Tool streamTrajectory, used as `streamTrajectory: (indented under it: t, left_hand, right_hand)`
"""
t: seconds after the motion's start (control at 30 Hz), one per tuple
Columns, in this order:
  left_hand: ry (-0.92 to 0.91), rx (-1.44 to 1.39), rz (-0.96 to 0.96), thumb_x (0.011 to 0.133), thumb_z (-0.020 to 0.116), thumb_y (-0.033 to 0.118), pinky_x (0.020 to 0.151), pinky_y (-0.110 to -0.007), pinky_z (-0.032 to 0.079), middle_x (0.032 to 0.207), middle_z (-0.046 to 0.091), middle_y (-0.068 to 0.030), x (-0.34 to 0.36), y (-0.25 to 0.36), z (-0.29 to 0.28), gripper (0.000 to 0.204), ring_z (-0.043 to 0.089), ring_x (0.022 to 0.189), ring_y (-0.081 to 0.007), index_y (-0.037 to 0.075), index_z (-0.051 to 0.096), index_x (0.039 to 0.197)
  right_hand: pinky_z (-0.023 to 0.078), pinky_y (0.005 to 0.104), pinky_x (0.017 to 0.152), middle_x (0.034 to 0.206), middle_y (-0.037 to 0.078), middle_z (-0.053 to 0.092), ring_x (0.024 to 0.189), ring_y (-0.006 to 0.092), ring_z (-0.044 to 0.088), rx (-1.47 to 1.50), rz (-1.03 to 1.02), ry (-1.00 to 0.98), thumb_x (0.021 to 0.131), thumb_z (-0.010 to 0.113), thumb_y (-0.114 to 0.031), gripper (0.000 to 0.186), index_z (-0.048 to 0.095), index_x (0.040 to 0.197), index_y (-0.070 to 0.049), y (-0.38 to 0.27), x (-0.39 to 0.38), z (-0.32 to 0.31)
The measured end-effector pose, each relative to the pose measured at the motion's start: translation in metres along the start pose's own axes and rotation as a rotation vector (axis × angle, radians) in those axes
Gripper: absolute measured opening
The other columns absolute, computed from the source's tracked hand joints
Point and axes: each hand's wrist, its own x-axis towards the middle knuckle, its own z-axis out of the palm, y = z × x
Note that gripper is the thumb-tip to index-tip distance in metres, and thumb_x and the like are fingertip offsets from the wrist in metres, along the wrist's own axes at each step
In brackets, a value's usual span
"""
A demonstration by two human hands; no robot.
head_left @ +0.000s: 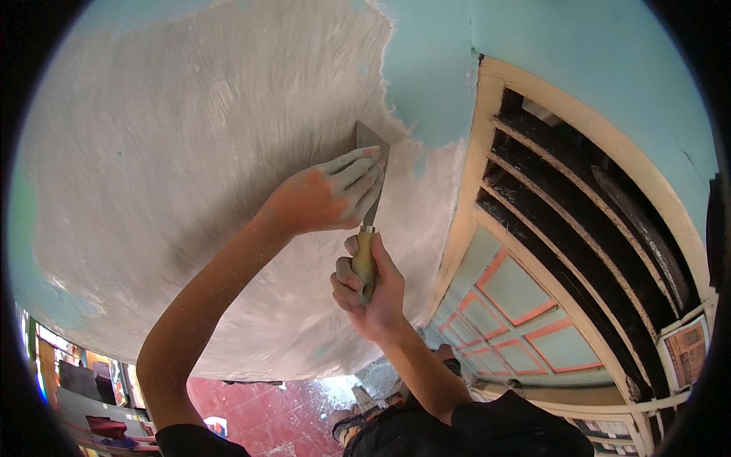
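Right hand (375, 293) wrapped round the handle of the scraper (365, 255), thumb alongside; left hand (331, 194) flat, fingers extended together over the blade, not gripping; scraper sits blade-up at the wall (190, 137), near the edge of the turquoise paint (422, 84); exact blade angle can't be told; to do this well, likely keep left-hand pressure even, blade low and steady, corners from digging in; vent (586, 206) to the right; beyond, a sheet (687, 352) with print, too small to read reliably; no label seen on the scraper.
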Motion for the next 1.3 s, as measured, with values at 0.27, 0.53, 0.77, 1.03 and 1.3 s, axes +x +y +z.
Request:
streamTrajectory:
  t: [0.27, 0.53, 0.77, 1.03, 1.3]
  left_hand:
    - [-0.019, -0.076, 0.013, 0.074, 0.064, 0.014, 0.105, -0.035, 0.045, 0.120, 0.064, -0.0132, 0.014, -0.004, 0.009, 0.038, 0.058, 0.118, -0.0255, -0.001, 0.068, 0.108]
    - [-0.025, -0.037, 0.055, 0.067, 0.063, 0.015, 0.106, -0.037, 0.044, 0.118, 0.065, -0.0157, 0.020, -0.013, 0.025, 0.042, 0.058, 0.117, -0.0277, -0.005, 0.069, 0.103]
    - [-0.127, -0.094, 0.139, 0.065, 0.063, 0.014, 0.103, -0.036, 0.046, 0.118, 0.066, -0.0155, 0.014, -0.013, 0.022, 0.041, 0.059, 0.116, -0.0280, -0.004, 0.070, 0.101]
    - [-0.158, -0.098, 0.109, 0.064, 0.066, 0.013, 0.103, -0.036, 0.046, 0.117, 0.066, -0.0169, 0.020, -0.022, 0.019, 0.041, 0.059, 0.117, -0.0291, -0.003, 0.071, 0.101]
    - [-0.153, -0.086, 0.118, 0.069, 0.065, 0.018, 0.105, -0.035, 0.043, 0.120, 0.065, -0.0157, 0.023, -0.018, 0.027, 0.039, 0.058, 0.118, -0.0295, -0.002, 0.071, 0.102]
  right_hand:
    - [0.022, 0.0165, 0.033, 0.075, -0.002, 0.047, 0.040, 0.0031, 0.026, -0.287, -0.330, 0.284, 0.105, 0.035, -0.036, 0.040, 0.035, 0.142, -0.023, -0.005, 0.002, 0.028]
    - [0.018, 0.0165, 0.029, 0.072, -0.002, 0.044, 0.037, 0.0021, 0.025, -0.232, -0.263, 0.316, 0.105, 0.033, -0.035, 0.043, 0.030, 0.146, -0.022, -0.010, 0.010, 0.040]
    - [0.018, 0.0159, 0.027, 0.069, -0.003, 0.043, 0.036, 0.0018, 0.024, -0.207, -0.261, 0.413, 0.105, 0.032, -0.034, 0.040, 0.034, 0.144, -0.024, 0.004, 0.009, 0.053]
    - [0.014, 0.0165, 0.028, 0.069, -0.004, 0.043, 0.035, 0.0015, 0.023, -0.203, -0.293, 0.422, 0.105, 0.034, -0.036, 0.039, 0.037, 0.142, -0.024, 0.000, 0.014, 0.054]
    - [0.014, 0.0169, 0.028, 0.069, -0.003, 0.045, 0.035, 0.0014, 0.024, -0.260, -0.289, 0.462, 0.104, 0.037, -0.037, 0.028, 0.045, 0.127, -0.025, -0.012, 0.015, 0.060]
